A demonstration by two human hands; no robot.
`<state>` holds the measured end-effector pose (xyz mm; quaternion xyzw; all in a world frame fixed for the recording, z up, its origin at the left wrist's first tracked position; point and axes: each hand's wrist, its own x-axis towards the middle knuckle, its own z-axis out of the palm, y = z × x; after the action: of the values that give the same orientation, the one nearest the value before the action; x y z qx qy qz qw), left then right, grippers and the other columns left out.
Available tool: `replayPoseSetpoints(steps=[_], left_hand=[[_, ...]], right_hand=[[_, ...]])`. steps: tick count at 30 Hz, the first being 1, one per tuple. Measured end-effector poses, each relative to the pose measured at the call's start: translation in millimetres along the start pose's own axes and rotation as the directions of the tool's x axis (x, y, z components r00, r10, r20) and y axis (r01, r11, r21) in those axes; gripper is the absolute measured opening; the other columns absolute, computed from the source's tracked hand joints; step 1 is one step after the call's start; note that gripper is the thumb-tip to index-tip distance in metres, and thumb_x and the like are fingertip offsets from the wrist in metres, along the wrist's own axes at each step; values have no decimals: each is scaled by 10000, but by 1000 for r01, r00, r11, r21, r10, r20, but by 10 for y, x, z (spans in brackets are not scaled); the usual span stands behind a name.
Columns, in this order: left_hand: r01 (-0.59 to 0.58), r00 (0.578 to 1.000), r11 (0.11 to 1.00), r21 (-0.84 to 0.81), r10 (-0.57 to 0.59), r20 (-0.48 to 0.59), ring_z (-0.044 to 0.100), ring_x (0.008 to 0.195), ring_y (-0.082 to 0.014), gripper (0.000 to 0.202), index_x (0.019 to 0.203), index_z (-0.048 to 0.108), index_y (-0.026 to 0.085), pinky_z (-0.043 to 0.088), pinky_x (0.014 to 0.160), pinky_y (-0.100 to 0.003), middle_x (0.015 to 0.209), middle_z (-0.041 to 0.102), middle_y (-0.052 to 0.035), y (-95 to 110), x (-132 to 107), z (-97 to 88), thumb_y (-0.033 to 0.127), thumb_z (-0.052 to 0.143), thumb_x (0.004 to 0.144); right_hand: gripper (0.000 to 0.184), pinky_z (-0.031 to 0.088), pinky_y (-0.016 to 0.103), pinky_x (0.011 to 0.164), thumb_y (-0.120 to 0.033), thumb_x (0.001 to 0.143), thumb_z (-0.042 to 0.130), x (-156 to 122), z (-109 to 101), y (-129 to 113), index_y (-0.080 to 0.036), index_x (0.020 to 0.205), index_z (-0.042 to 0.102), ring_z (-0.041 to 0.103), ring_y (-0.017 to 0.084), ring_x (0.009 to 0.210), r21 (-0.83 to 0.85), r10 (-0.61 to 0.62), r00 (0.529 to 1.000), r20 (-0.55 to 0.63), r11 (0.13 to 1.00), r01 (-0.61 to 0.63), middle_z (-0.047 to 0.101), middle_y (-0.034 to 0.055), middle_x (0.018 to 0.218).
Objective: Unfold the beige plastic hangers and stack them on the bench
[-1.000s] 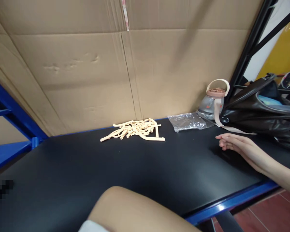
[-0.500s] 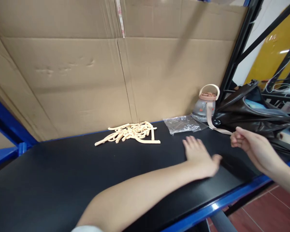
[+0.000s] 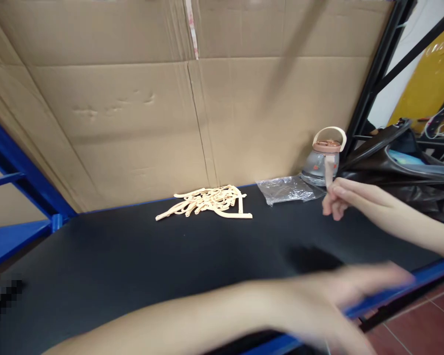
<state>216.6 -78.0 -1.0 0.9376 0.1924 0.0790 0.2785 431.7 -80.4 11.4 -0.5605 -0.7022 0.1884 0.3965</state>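
Right hand [image 3: 342, 199]: fingers curled at beige strap [image 3: 328, 173] of clear pink-lidded bottle [image 3: 320, 165], stood far right; pinch cannot be told. Left hand [image 3: 355, 296]: blurred, near right; pose cannot be told. Heap of cream plastic strips [image 3: 207, 201]: left untouched, far centre.

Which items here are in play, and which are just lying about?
In play: right hand at the strap of the water bottle; left hand, blurred, over the table.
Lying about: cream plastic pieces, clear bag, black bag.
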Motion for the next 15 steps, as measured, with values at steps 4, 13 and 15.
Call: replayPoseSetpoints(steps=[4,13,15], left_hand=[[7,990,917,-399,-62,-125,382,1320,-167,570,1475,151,90,400,1031,-306,1477,343,-38,-722,-528,-714,262,99,934],[291,877,901,-320,-385,-286,195,1404,-204,655,1470,183,212,224,1133,-409,1534,206,-29,-1358,-1138,-765,562,85,925],[480,798,874,-68,-468,-379,91,1421,-246,727,1462,212,126,116,1153,-448,1543,140,-95,-1481,-1100,-600,595,241,907]], right_hand=[[347,489,317,684,-458,923,395,151,367,-16,-214,1156,476,592,174,716,-85,-78,985,153,992,91,637,63,920],[588,310,444,1085,-535,920,387,595,1529,-295,-172,1382,404,337,265,1336,-235,-253,816,519,876,421,332,106,1476],[683,231,453,1125,-595,914,337,648,1726,-245,-137,1421,349,212,267,1393,-252,-234,811,536,873,418,237,121,1516]])
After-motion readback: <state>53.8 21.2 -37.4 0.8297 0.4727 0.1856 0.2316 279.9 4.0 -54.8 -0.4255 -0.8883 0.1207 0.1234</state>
